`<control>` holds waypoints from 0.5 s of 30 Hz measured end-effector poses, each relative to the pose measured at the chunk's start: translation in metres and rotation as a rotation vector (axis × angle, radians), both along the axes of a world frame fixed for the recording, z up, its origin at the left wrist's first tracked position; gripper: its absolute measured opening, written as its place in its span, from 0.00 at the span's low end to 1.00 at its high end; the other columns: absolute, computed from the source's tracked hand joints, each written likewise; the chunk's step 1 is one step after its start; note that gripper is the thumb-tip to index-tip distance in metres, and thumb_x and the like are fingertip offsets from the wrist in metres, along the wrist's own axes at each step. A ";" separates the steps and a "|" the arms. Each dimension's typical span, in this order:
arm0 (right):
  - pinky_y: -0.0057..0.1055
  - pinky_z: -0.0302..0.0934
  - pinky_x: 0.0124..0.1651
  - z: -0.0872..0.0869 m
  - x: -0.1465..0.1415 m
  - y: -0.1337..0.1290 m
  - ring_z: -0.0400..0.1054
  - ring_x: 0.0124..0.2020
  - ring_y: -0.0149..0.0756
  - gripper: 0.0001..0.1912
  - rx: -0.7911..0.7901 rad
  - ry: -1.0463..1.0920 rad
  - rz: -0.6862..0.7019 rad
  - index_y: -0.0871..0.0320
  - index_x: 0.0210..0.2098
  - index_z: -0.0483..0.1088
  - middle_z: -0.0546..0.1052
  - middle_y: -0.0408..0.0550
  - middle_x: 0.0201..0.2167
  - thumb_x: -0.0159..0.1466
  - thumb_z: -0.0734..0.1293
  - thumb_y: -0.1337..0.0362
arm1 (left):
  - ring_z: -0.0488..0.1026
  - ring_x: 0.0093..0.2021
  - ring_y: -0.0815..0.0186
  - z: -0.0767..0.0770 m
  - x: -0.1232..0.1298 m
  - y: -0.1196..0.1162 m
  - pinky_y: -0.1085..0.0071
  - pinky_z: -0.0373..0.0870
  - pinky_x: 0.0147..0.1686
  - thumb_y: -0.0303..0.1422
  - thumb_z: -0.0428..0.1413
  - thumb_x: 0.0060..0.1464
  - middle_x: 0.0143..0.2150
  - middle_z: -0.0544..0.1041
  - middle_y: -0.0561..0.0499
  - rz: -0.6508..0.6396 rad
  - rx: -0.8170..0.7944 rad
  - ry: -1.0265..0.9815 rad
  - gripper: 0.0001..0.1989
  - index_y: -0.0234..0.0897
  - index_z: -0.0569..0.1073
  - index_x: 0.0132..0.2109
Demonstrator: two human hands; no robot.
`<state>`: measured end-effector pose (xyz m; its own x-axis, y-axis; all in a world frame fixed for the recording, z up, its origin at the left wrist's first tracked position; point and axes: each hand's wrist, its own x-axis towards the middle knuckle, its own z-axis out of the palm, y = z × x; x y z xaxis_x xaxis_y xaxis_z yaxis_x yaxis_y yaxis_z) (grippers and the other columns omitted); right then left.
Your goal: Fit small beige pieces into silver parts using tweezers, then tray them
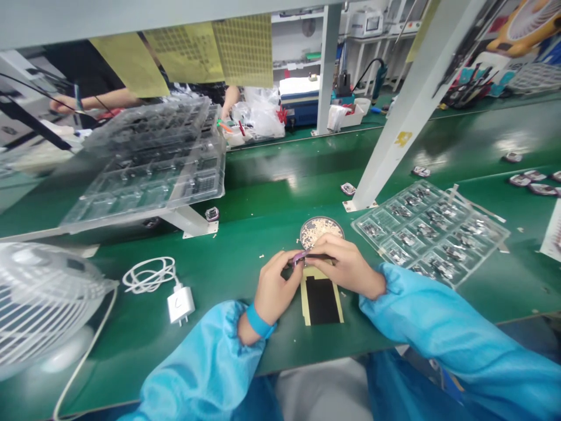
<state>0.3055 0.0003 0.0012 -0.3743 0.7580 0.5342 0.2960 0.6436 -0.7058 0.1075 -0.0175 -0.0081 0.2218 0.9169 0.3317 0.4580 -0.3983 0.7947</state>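
Note:
My left hand (pixel 277 283) is closed around a small purple-edged device casing (pixel 300 256), held between thumb and fingers. Close against it, my right hand (pixel 346 264) pinches a slim dark tool (pixel 322 256), mostly covered by the fingers; its exact kind cannot be made out. Both hands meet above a yellow-bordered sheet with a black middle (pixel 323 301) lying on the green bench. Just beyond the fingers sits a round dish (pixel 322 229) full of tiny pale and dark pieces.
A clear compartment tray (pixel 432 231) of small metallic parts lies right. Left are a white charger (pixel 180 304) with coiled cable and a fan (pixel 44 304). A shelf post (pixel 390 128) rises ahead; stacked plastic trays (pixel 193 175) stand far left. A co-worker's hand (pixel 63 104) shows behind.

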 end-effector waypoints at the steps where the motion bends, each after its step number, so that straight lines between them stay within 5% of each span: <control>1: 0.32 0.66 0.40 -0.002 0.000 0.000 0.69 0.37 0.35 0.08 0.014 -0.016 -0.003 0.55 0.46 0.75 0.74 0.48 0.35 0.67 0.68 0.65 | 0.73 0.38 0.65 -0.001 0.000 0.000 0.70 0.69 0.40 0.28 0.56 0.60 0.39 0.79 0.51 0.000 0.002 0.007 0.09 0.41 0.77 0.47; 15: 0.33 0.67 0.44 0.000 0.007 0.000 0.70 0.42 0.37 0.05 -0.075 -0.211 -0.025 0.55 0.44 0.71 0.73 0.49 0.40 0.70 0.64 0.63 | 0.74 0.39 0.65 -0.003 0.000 0.000 0.69 0.69 0.41 0.29 0.54 0.62 0.40 0.78 0.50 -0.012 -0.022 0.087 0.10 0.41 0.76 0.49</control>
<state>0.3128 0.0004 0.0016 -0.4524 0.8030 0.3879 0.4576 0.5824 -0.6719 0.1078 -0.0173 -0.0106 0.2601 0.9209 0.2902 0.5209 -0.3869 0.7609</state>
